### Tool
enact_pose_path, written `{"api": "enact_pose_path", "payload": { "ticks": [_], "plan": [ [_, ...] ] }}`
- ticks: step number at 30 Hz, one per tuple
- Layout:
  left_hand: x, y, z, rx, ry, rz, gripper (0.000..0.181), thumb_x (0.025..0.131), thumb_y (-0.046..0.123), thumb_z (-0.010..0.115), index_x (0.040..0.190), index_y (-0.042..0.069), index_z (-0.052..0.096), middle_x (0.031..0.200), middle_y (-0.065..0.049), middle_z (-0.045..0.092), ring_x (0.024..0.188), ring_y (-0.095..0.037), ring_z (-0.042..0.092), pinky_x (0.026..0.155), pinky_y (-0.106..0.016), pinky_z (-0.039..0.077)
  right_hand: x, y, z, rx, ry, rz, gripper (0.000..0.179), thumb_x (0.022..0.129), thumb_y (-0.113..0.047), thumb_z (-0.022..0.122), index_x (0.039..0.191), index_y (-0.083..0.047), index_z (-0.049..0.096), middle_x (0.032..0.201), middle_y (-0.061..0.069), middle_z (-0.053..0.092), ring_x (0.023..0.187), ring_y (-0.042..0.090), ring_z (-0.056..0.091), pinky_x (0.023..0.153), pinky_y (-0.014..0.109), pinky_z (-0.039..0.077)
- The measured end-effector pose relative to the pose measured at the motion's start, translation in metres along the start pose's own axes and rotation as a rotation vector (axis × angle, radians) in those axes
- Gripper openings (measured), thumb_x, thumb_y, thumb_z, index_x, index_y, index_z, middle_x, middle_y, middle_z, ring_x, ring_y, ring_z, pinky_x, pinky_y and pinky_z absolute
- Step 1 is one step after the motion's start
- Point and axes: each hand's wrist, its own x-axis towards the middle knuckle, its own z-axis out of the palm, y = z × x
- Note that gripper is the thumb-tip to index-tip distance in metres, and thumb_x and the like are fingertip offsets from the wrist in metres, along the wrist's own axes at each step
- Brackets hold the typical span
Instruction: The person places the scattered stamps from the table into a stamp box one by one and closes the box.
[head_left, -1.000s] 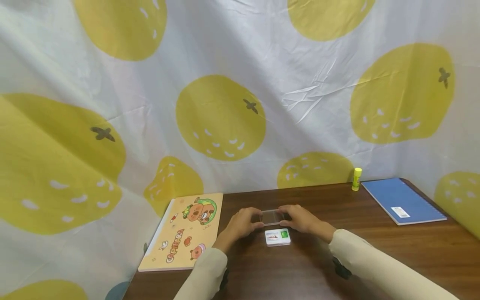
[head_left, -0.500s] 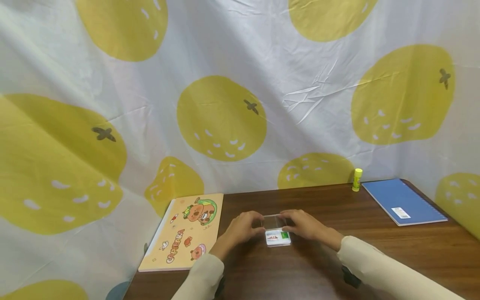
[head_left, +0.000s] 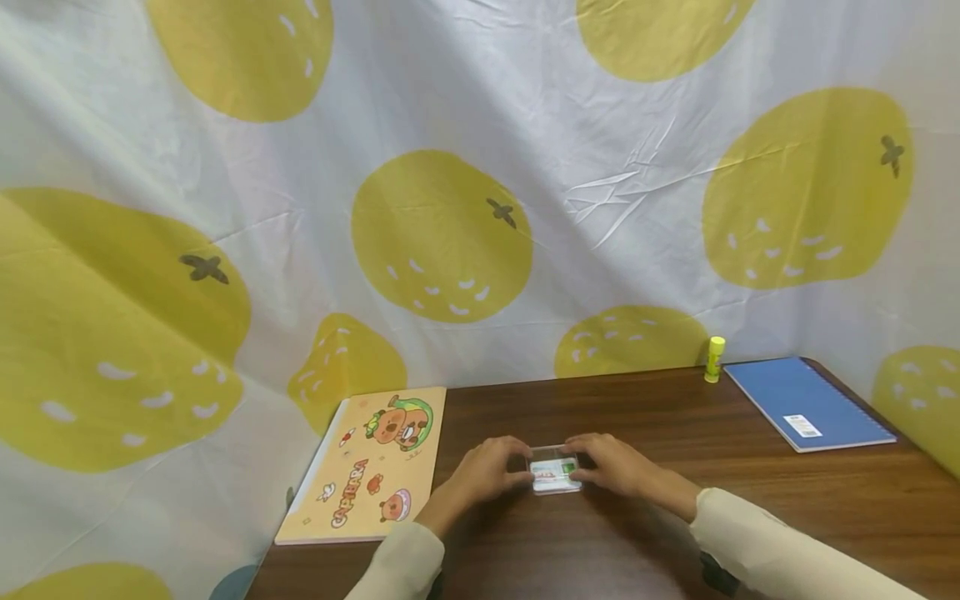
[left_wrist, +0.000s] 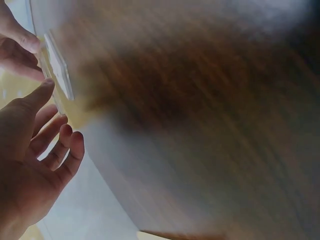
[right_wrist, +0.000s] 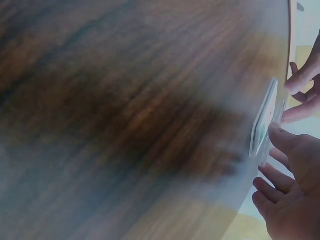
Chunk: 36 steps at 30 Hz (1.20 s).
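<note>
A clear plastic cover (head_left: 552, 452) is pinched at its two short ends, by my left hand (head_left: 486, 468) on one side and my right hand (head_left: 617, 467) on the other. Directly below it lies a small flat stack of white cards (head_left: 550, 476) with a green patch, apparently in a clear shallow tray. Seen from the left wrist, thumb and fingers grip the cover's edge (left_wrist: 46, 65) just above the white stack (left_wrist: 59, 70). From the right wrist the stack (right_wrist: 265, 120) rests on the table and the cover hovers close over it; whether they touch I cannot tell.
A cream Capybara-print book (head_left: 367, 475) lies at the left of the dark wooden table (head_left: 570, 550). At the far right are a yellow glue stick (head_left: 714, 360) and a blue notebook (head_left: 802, 400). A fruit-patterned curtain (head_left: 615, 167) hangs behind.
Both hands have brought the clear cover toward me, from behind the card stack to over it. The stack, book, glue stick and notebook have stayed put.
</note>
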Motion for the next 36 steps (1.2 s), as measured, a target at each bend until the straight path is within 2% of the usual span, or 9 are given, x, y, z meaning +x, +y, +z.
{"api": "enact_pose_path", "payload": {
  "ticks": [5,14,23,36],
  "plan": [
    [-0.004,0.000,0.003,0.000,-0.001,0.015,0.031,0.093,0.034,0.079,0.117,0.015,0.076,0.125,0.002,0.073,0.117,-0.016,0.067,0.097,-0.037,0.054,-0.004,-0.002,0.002,-0.020,-0.008,0.003,0.043,0.090,-0.016,0.080,0.126,0.005,0.069,0.129,0.028,0.067,0.117,0.047,0.065,0.097,0.057,0.052],
    [-0.008,0.003,0.005,-0.001,-0.016,-0.001,0.034,0.091,0.039,0.081,0.117,0.017,0.077,0.124,0.004,0.073,0.117,-0.015,0.067,0.095,-0.038,0.055,-0.010,-0.004,0.003,-0.034,-0.010,-0.022,0.038,0.092,-0.018,0.080,0.122,0.004,0.071,0.126,0.028,0.068,0.114,0.045,0.067,0.094,0.056,0.053],
    [-0.008,0.003,0.007,-0.004,-0.005,0.006,0.030,0.089,0.038,0.083,0.111,0.019,0.077,0.118,0.006,0.074,0.112,-0.012,0.068,0.092,-0.037,0.056,-0.013,-0.005,0.004,0.018,-0.033,-0.001,0.040,0.092,-0.016,0.079,0.125,0.004,0.070,0.129,0.027,0.067,0.115,0.043,0.067,0.092,0.051,0.055],
    [-0.008,0.004,0.010,0.037,-0.022,0.004,0.034,0.089,0.039,0.083,0.114,0.017,0.077,0.120,0.004,0.074,0.112,-0.015,0.068,0.092,-0.038,0.056,-0.013,-0.002,0.007,-0.011,-0.027,0.010,0.038,0.089,-0.015,0.082,0.123,0.001,0.071,0.128,0.026,0.068,0.115,0.043,0.067,0.092,0.051,0.056]
  ]
}}
